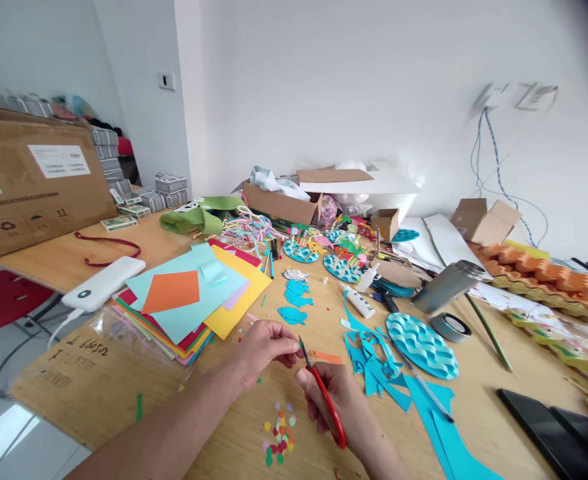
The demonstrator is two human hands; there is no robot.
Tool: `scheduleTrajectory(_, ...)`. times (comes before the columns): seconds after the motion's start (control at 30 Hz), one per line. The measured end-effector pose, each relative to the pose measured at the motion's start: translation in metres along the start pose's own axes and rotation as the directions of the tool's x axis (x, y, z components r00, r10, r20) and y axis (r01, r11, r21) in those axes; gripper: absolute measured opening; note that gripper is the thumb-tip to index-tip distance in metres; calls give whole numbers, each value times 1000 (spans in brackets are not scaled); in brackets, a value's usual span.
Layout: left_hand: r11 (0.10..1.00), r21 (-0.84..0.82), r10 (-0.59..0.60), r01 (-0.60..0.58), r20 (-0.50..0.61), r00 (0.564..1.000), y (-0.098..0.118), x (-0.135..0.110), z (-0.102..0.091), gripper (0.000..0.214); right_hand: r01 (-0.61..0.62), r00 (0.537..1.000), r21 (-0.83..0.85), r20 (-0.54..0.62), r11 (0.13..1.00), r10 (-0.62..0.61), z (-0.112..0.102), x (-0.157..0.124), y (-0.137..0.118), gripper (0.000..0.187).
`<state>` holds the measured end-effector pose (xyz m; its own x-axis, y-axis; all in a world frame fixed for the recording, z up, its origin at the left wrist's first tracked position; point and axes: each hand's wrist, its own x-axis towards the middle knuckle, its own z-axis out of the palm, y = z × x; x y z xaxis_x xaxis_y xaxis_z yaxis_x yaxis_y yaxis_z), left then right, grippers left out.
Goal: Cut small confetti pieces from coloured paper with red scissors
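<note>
My right hand [337, 400] grips red-handled scissors [324, 393], the blades pointing up toward my left hand. My left hand [264, 347] is closed in a pinch just beside the blade tips; what it pinches is too small to make out. A small orange paper strip [328, 358] lies on the wooden table [124, 393] just right of the blades. A little heap of tiny coloured paper dots [279, 437] lies below my hands.
A stack of coloured paper sheets [194, 300] lies to the left, with a white power bank [103, 283] beside it. Blue paper scraps [379, 367], a wavy blue disc [421, 345], a glue bottle [359, 302], tape roll [451, 327] and metal flask [447, 287] lie right. Cardboard boxes stand at the back.
</note>
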<state>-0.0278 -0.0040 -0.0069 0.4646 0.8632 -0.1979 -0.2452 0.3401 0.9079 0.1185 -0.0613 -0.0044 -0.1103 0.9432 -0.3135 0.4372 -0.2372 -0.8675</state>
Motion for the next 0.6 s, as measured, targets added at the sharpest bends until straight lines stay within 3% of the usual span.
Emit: scheduleTrajectory(0.6,1000,23,-12,12,21,1000,1,-1,-1,9,24,999,0,24,1000,-24,-2,-2,-3,38)
